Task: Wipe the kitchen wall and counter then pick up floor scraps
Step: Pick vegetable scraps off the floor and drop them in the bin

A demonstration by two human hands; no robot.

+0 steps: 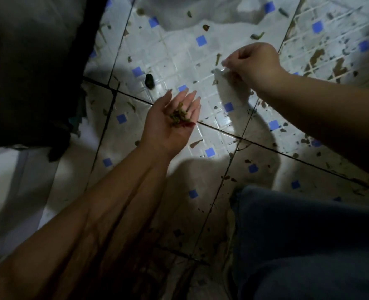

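Denim-clad knee (pixel 309 245) sits closest, bottom right, so the person looks to be crouching over the tiled floor (pixel 200 61).

Left hand (pixel 172 120) is palm up over the middle of the floor, fingers straight and slightly apart, cupping a small pile of collected scraps (pixel 179 118), green bits with something red at the palm's edge. Right hand (pixel 252 66) is further out, fingers curled with fingertips pinched together just above a tile. Whether a scrap is actually between them I can't tell; it's blurred and tiny.

Step in hand, as I read it: floor pickup, one piece at a time, right picks, left stores.

To do it well:
- keep the left palm level and close under the right so transfers are short
- clear the zone near the right hand first: stem-like scrap (pixel 217 58) just beside it, curled scrap (pixel 257 36) beyond
- then the dark chunk (pixel 149 80) towards the cabinet side
- empty the palm before it overflows

Hard to read: left third is a dark mass (pixel 27 72), can't identify it. Brown patches towards the floor's right edge could be stains or stuck debris. Lower floor is in shadow, so scraps there may be missed. Wall and counter are out of view.
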